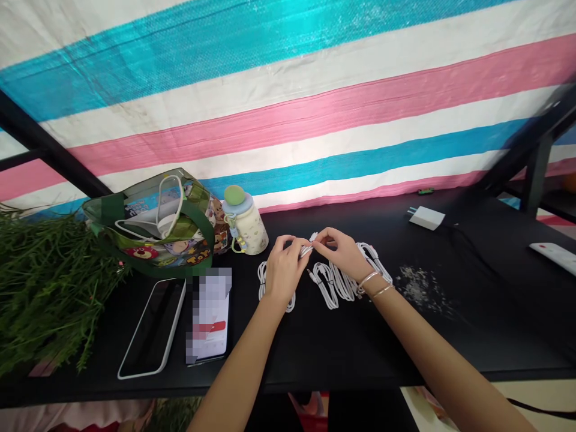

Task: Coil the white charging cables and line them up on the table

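My left hand (287,267) has its fingers closed on a coiled white charging cable (306,251), held just above the black table (288,360). Thumb and forefinger of my right hand (342,255) pinch at that cable's far end. Below and between my hands lies a row of bundled white cables (332,285), partly under my right wrist. One more white cable bundle (262,277) sits beneath my left hand, mostly hidden by it. Beyond my right hand, another cable coil (372,257) shows in part. Bracelets circle my right wrist.
A patterned bag (175,240) and a cream bottle (252,231) stand behind two phones, one dark (155,327), one lit (211,318). Green plant fronds (49,288) cover the left end. At right are small pale scraps (420,288), a white charger (427,218) and a power strip (558,255).
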The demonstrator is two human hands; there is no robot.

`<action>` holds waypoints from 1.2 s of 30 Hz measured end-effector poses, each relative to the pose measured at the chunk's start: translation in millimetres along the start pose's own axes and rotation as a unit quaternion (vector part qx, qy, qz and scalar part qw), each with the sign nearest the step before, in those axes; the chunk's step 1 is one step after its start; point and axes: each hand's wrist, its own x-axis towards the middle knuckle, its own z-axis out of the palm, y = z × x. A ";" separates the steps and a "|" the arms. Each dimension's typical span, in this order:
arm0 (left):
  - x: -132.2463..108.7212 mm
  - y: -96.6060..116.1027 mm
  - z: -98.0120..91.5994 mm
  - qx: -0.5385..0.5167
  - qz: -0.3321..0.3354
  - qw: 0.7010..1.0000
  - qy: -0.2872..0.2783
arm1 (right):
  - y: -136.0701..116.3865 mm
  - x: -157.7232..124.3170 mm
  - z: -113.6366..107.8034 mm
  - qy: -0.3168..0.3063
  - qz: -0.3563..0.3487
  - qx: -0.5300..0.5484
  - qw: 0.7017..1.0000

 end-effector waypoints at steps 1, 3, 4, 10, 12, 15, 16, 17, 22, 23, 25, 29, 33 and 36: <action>-0.5 0.0 0.5 0.005 0.008 1.000 0.007 | 0.1 0.3 -0.2 -0.003 0.014 0.015 1.000; -1.4 -0.2 1.3 0.013 0.027 0.999 0.018 | 0.0 0.7 -0.3 -0.004 0.034 0.030 0.999; -1.8 -0.4 1.6 0.016 0.037 0.999 0.023 | -0.1 0.8 -0.2 -0.005 0.042 0.033 0.999; -2.1 -0.5 1.7 0.021 0.060 0.997 0.032 | -1.6 0.1 2.1 0.002 0.029 0.016 0.999; -1.3 -0.5 1.1 0.018 0.057 0.998 0.024 | -1.8 -0.1 3.0 0.010 0.020 -0.008 1.000; 0.3 -1.1 -0.5 0.017 0.041 0.999 0.015 | -1.6 -0.4 3.1 0.017 0.001 -0.057 0.998; 0.7 -1.4 -1.3 0.015 0.033 0.999 0.012 | -1.4 -0.5 2.9 0.017 -0.011 -0.071 0.997; 1.0 -1.6 -2.1 0.013 0.026 1.000 0.009 | -1.2 -0.6 2.7 0.017 -0.023 -0.083 0.996; 1.6 -1.5 -5.7 0.004 -0.002 1.000 -0.008 | -1.1 -1.8 2.1 0.017 -0.069 -0.113 0.991; 1.7 -1.2 -6.1 0.004 -0.007 1.000 -0.010 | -1.2 -2.1 2.1 0.018 -0.073 -0.118 0.990; 1.8 -0.5 -6.3 0.006 -0.019 1.000 -0.016 | -1.7 -2.7 2.3 0.020 -0.076 -0.131 0.988; 2.3 0.2 -6.3 0.005 -0.024 0.999 -0.033 | -3.7 -3.5 1.6 0.022 -0.076 -0.162 0.984; 3.3 0.3 -8.4 -0.001 -0.010 0.999 -0.035 | -8.2 -3.4 -2.6 0.023 -0.068 -0.196 0.978; 4.2 0.0 -10.5 -0.006 0.004 1.000 -0.030 | -12.2 -2.3 -7.8 0.036 -0.054 -0.234 0.970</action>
